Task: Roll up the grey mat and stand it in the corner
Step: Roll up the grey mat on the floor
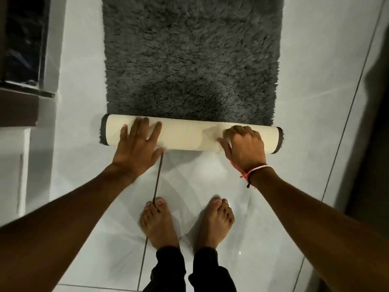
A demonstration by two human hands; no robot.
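Glossy white tiled floor (263, 239) with dark grout lines; on it, mid-frame, the shaggy grey mat (192, 55) lies flat toward the top edge, its near end rolled into a cream-backed cylinder across the centre. Left hand (137, 146) presses flat on the roll left of centre, fingers spread; right hand (245, 144) right of centre, fingers curled over it. Two bare feet (160, 224) stand below the roll; pink wrist cord (255, 171) at right.
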